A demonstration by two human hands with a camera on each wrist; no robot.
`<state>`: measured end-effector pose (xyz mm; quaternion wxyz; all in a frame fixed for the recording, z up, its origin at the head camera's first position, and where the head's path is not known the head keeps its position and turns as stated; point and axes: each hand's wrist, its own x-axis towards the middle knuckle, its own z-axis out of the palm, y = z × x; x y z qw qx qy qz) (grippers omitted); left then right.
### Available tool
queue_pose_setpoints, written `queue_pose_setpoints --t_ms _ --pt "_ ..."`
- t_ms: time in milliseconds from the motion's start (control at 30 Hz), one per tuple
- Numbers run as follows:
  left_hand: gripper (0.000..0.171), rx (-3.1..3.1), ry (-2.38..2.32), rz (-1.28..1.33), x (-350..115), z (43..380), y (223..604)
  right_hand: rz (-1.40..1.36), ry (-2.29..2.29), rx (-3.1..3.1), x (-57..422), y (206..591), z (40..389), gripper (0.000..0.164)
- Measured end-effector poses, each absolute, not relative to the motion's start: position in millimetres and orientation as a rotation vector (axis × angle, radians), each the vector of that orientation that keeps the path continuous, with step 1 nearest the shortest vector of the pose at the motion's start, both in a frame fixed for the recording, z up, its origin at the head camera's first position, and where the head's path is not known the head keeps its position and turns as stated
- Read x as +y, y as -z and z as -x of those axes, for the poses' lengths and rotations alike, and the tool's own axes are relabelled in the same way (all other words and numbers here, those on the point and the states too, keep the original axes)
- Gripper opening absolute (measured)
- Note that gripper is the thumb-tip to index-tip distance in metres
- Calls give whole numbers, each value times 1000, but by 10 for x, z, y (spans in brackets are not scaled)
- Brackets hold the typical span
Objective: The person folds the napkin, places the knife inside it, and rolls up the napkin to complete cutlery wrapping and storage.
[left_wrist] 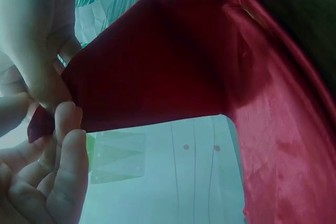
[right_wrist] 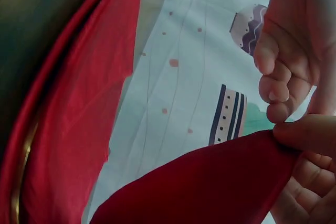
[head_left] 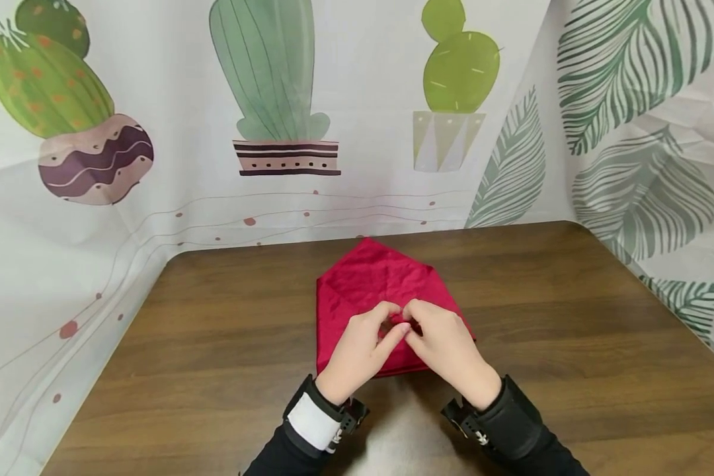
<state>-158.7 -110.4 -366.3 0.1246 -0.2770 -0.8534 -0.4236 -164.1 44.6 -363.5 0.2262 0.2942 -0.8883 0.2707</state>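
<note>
A glossy red cloth (head_left: pixel 369 277) lies folded into an envelope-like shape near the table's middle, its pointed end toward the back. My left hand (head_left: pixel 365 340) and right hand (head_left: pixel 443 340) meet over its front part, pinching the tip of a flap between thumbs and fingers. In the left wrist view this flap (left_wrist: pixel 147 66) is lifted off the folded body and stretches up to the fingertips. The right wrist view shows the raised flap (right_wrist: pixel 210 182) pinched at its end, with a thin gold edge (right_wrist: pixel 23 166) showing between the lower folds.
The brown wooden table (head_left: pixel 226 330) carries the cloth. Behind it hangs a white backdrop (head_left: pixel 381 192) printed with cacti and leaves. Black bands (head_left: pixel 506 416) with small cameras are strapped round both wrists.
</note>
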Motion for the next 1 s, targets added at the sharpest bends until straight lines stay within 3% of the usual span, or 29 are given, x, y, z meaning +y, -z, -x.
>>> queue_pose_setpoints --t_ms 167,600,1000 --pt "4 -2502 1224 799 -1156 1585 3642 -879 -706 -2420 428 3664 1645 20" --pt "11 -2663 933 792 -1549 1528 3472 -843 -485 -2712 607 3829 1886 25" --pt "15 -3002 460 742 -1908 1499 3634 -920 -297 -2797 767 4086 1931 29"
